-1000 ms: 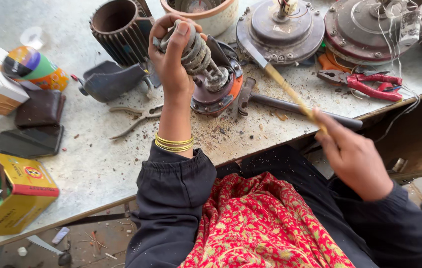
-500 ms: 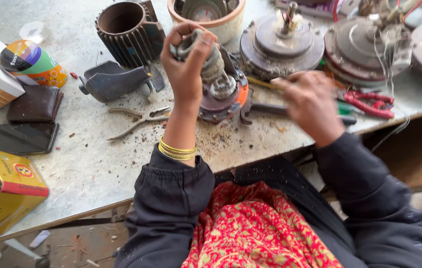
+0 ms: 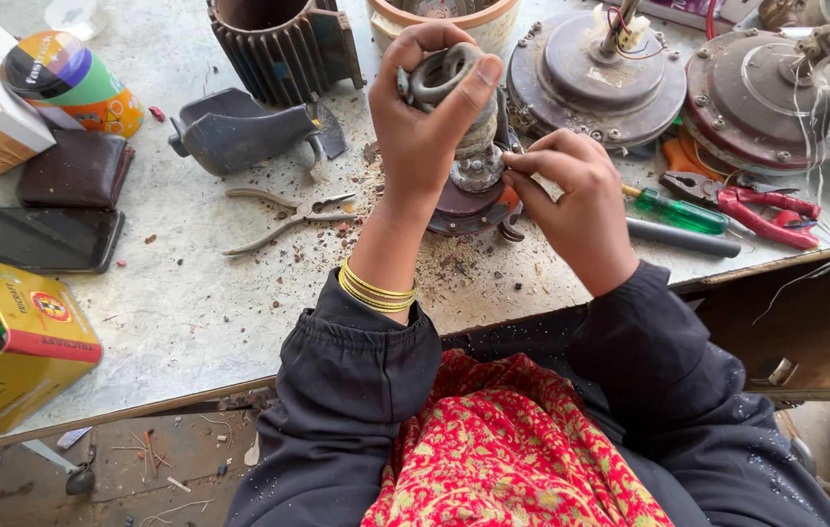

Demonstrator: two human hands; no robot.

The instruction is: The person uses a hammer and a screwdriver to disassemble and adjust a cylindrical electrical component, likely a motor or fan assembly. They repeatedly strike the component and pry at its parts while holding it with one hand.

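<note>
Near the middle of the dusty grey tabletop's front edge, a grimy metal motor rotor [image 3: 464,146] stands upright on its rusty round end plate, the left hand [image 3: 425,127] clenched around its top and the right hand [image 3: 571,190] pinching at its shaft. Step looks like freeing a part; next needs steady grip. Grey pliers [image 3: 288,220] lie left, green-handled screwdriver [image 3: 679,210] right.
</note>
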